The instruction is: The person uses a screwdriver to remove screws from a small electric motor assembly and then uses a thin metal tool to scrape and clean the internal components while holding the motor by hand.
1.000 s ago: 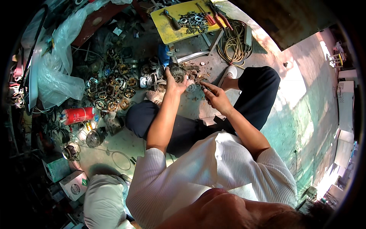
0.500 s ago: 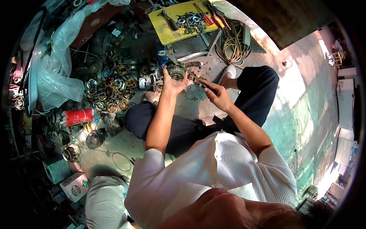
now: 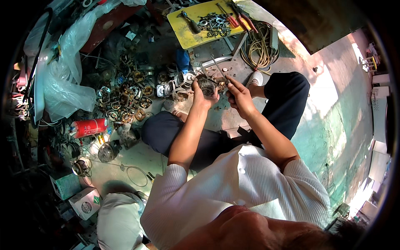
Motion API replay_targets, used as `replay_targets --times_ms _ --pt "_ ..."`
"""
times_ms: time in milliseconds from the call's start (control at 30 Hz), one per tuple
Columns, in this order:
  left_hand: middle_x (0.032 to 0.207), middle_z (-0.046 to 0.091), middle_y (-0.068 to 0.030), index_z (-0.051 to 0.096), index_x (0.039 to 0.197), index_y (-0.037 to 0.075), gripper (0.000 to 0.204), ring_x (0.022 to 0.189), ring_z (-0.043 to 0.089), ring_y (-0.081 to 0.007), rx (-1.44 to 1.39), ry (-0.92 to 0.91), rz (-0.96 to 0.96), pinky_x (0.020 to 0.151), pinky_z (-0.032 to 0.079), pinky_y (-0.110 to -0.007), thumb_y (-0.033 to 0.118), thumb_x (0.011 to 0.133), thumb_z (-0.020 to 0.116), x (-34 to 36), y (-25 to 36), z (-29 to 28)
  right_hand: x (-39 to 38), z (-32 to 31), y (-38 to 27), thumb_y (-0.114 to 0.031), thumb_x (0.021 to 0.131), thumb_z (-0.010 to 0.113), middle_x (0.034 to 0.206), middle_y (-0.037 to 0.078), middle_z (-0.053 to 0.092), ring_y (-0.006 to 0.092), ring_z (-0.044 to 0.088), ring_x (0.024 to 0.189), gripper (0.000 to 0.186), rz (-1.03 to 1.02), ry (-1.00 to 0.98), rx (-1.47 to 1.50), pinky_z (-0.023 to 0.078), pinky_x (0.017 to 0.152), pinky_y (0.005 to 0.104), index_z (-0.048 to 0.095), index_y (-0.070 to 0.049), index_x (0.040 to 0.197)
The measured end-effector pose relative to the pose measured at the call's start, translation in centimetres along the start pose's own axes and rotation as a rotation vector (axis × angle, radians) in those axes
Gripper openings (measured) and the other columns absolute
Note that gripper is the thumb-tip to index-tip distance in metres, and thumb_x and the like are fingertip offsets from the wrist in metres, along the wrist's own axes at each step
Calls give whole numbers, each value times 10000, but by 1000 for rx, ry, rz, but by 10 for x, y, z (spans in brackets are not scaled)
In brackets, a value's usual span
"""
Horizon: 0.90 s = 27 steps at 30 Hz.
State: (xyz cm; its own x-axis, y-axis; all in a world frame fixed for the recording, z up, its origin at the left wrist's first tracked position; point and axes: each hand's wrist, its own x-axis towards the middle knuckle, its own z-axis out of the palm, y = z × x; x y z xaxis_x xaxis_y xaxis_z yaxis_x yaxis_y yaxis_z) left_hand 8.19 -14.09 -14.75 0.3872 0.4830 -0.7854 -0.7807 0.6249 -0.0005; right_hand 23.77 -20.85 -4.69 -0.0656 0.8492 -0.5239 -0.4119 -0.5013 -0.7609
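My left hand (image 3: 203, 99) is closed round a dark, round, ribbed metal motor part (image 3: 207, 86), with the fingers cupped under and beside it. Just to the right, my right hand (image 3: 241, 99) grips what looks like a screwdriver (image 3: 218, 66). Its long thin shaft points away from me and slightly left, past the motor part, and its handle is mostly hidden in my fist. Small metal parts (image 3: 181, 79) and a blue object (image 3: 182, 60) lie on the floor beyond my left hand.
A low yellow table (image 3: 183, 35) holds a screwdriver (image 3: 191, 23), metal rings (image 3: 214, 23) and pliers (image 3: 242, 18). A coiled cable (image 3: 258, 48) lies beside it. To the left are piled metal parts (image 3: 125, 100), plastic sheeting (image 3: 68, 89) and a red cylinder (image 3: 88, 128). Another person (image 3: 118, 221) is at lower left.
My left hand has moved slightly right and toward me with the motor part, which is turned differently. The screwdriver's shaft has swung from against the part to point farther away and up.
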Motion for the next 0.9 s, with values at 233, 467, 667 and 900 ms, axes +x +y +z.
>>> replay_targets --times_ms 233,467,667,900 --pt "1323 434 -91 399 1365 156 949 1000 597 -244 -162 -22 14 873 411 -461 825 708 545 -4 20 -3 -33 -25 13 -214 1001 533 715 -67 439 34 355 548 401 34 -35 -256 258 445 201 511 -188 1400" --pt "1250 508 -83 492 1293 138 832 983 602 -274 -111 30 69 956 376 -493 787 773 502 -13 13 5 -34 -28 18 -208 993 547 735 -69 458 33 394 602 390 -60 -72 -343 356 515 196 538 -170 1380" --pt "1201 541 -91 537 1252 113 789 989 576 -279 -150 77 88 973 377 -510 757 796 511 -15 13 8 -34 -29 27 -210 991 548 712 -73 463 35 414 616 380 -118 -78 -438 377 536 201 552 -158 1367" --pt "1296 467 -96 464 1310 129 914 1058 550 -270 -60 149 230 934 431 -439 771 684 642 5 10 -1 -35 -31 14 -200 994 557 700 -53 446 44 386 570 372 10 -89 -310 335 499 197 551 -136 1360"
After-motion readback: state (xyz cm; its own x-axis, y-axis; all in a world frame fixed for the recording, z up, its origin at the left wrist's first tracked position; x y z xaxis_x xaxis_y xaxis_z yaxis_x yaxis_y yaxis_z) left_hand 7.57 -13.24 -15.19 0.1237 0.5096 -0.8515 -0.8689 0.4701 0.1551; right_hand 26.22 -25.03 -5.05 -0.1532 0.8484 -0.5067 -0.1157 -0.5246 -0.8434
